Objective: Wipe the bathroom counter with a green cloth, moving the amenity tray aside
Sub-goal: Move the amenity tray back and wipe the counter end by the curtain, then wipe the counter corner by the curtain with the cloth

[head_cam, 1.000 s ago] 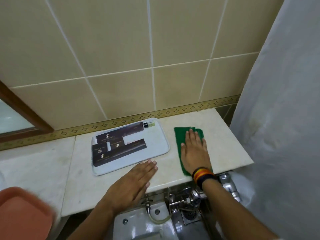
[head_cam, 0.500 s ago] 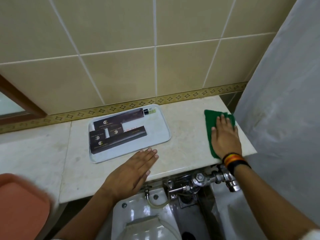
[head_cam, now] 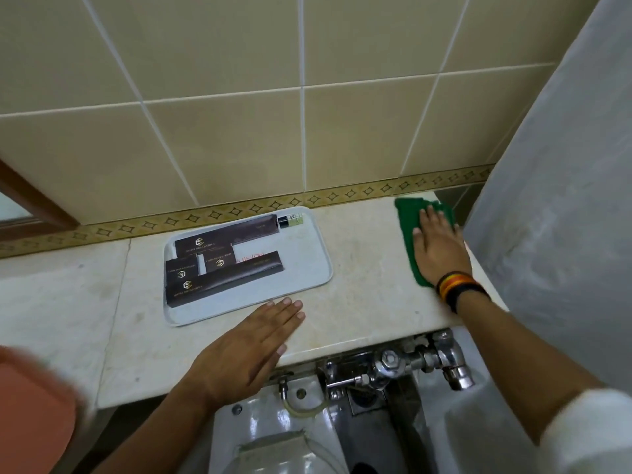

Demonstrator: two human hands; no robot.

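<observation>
Cloth, green, lies at the desk's far right corner, w/ our right hand pressed flat on top of it, fingers straight and spread a little, palm down, not gripping. Cloth's far edge sits near the back wall, its near end pokes out by the wrist, beside the striped wristband. Right of the cloth the desk ends at a pale curtain.

Tray, pale grey, rests mid-desk toward the back edge, slightly skewed, its far right corner close to the patterned tile border. On it we see dark brown boxes w/ gold logos: one long along the far side, one long along the near side, two short between them at the left. A small bottle w/ a black cap lies at the tray's far right corner, touching the end of the far box.

Our left hand lies flat and open on the desk near the front edge, fingers together, fingertips just beside the tray's near rim; we can't tell if they touch it.

Below the front edge: chrome valve and white toilet. Blurred orange object at bottom left.
</observation>
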